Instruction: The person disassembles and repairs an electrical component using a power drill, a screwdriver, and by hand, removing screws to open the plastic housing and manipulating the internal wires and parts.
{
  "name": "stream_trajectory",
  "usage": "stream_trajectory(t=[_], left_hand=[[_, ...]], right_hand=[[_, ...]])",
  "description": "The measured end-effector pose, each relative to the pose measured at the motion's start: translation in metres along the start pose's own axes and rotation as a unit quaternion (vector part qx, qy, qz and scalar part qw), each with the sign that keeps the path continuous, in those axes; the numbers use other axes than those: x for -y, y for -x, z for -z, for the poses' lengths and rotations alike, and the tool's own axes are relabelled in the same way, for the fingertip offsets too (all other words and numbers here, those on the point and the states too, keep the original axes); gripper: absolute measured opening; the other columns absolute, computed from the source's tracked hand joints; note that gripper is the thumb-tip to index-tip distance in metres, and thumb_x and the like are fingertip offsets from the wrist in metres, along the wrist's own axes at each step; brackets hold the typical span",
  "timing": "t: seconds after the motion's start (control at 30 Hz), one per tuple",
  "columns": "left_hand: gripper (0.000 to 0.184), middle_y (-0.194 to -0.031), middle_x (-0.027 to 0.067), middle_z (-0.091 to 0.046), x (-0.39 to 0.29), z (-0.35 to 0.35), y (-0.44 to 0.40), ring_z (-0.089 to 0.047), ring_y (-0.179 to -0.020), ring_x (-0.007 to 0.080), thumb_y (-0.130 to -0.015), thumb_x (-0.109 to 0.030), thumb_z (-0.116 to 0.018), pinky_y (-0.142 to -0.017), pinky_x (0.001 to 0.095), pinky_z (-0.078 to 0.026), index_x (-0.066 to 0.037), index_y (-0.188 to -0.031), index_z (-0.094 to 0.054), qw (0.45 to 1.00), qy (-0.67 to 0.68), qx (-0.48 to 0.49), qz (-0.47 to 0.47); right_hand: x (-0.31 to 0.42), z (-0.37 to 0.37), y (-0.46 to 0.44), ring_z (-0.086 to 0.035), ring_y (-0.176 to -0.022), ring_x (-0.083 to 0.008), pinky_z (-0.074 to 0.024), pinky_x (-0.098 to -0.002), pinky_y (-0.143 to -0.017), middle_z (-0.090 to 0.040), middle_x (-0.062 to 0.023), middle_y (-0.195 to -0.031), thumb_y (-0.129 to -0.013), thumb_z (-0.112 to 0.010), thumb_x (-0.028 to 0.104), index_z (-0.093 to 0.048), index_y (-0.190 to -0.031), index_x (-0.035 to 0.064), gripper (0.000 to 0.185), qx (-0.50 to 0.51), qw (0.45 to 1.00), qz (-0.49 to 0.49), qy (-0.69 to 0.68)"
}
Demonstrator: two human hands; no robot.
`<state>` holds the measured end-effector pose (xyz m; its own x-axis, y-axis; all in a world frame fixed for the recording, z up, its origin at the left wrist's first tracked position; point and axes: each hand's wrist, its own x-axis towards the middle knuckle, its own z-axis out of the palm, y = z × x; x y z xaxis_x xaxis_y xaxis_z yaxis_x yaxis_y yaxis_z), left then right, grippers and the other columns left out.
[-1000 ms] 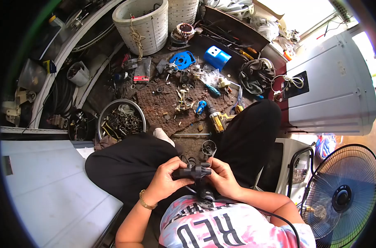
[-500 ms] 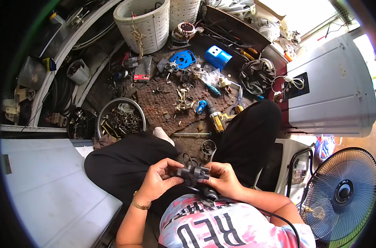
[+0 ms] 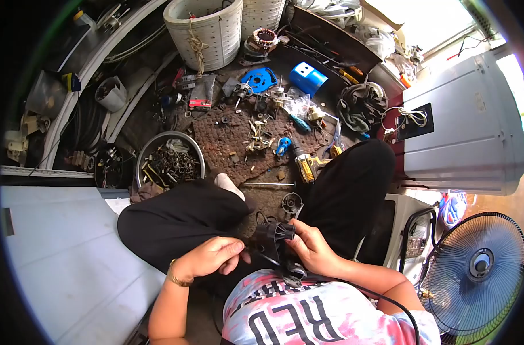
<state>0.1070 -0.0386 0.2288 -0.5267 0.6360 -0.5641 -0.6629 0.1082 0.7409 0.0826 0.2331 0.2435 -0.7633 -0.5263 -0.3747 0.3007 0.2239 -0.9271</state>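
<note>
A black plastic housing (image 3: 269, 237) with a ribbed round end is held over my lap. The fingers and thumb of my right hand (image 3: 312, 248) are closed on its right side. Below it hang dark cable and a black part with a shiny surface (image 3: 295, 271). My left hand (image 3: 217, 257) is apart from the housing, on its left, with its fingers curled and thumb laid against them. Whether something small is between those fingers is hidden. A thin pale strip (image 3: 267, 258) shows between this hand and the cable.
On the floor ahead lie a yellow cordless drill (image 3: 305, 167), a long metal rod (image 3: 269, 184), a round metal part (image 3: 292, 202) and a blue motor cover (image 3: 308, 79). A metal basin (image 3: 202, 158) of small parts stands left. A fan (image 3: 479, 264) stands at right.
My left hand has come off the black housing and moved left and slightly down. My right hand still holds the housing, now turned so that its ribbed end shows more.
</note>
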Motion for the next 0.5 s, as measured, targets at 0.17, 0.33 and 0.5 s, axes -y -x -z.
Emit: stream_trajectory(t=[0.17, 0.33, 0.5], left_hand=[[0.039, -0.055, -0.0029, -0.05, -0.005, -0.008, -0.013, -0.04, -0.049, 0.0049, -0.102, -0.031, -0.047, -0.048, 0.0217, -0.033, 0.001, -0.102, -0.068, 0.989, 0.142, 0.026, 0.036], [0.031, -0.054, -0.0063, -0.043, 0.017, -0.017, -0.017, -0.032, -0.047, 0.0019, -0.1, -0.026, -0.052, -0.045, 0.0197, -0.024, 0.001, -0.1, -0.069, 0.957, 0.286, -0.038, 0.039], [0.023, -0.055, -0.0092, -0.038, 0.02, -0.023, -0.016, -0.03, -0.047, 0.0001, -0.097, -0.02, -0.056, -0.044, 0.0192, -0.021, -0.002, -0.099, -0.069, 0.941, 0.301, -0.15, -0.032]], right_hand=[[-0.001, 0.003, 0.004, -0.041, -0.064, -0.0075, -0.0384, -0.0265, -0.056, -0.047, -0.0026, -0.068, -0.1, -0.046, 0.009, -0.047, -0.099, -0.0011, 0.01, -0.006, 1.0, 0.016, -0.01], [-0.007, 0.002, 0.003, -0.041, -0.065, -0.0071, -0.0375, -0.0261, -0.055, -0.046, -0.0025, -0.069, -0.099, -0.044, 0.008, -0.047, -0.1, -0.0005, 0.009, -0.008, 0.999, 0.045, -0.008], [-0.01, 0.004, 0.002, -0.041, -0.067, -0.0071, -0.0374, -0.0259, -0.056, -0.045, -0.0016, -0.07, -0.098, -0.043, 0.006, -0.048, -0.1, -0.0004, 0.009, 0.017, 0.999, 0.032, -0.002]])
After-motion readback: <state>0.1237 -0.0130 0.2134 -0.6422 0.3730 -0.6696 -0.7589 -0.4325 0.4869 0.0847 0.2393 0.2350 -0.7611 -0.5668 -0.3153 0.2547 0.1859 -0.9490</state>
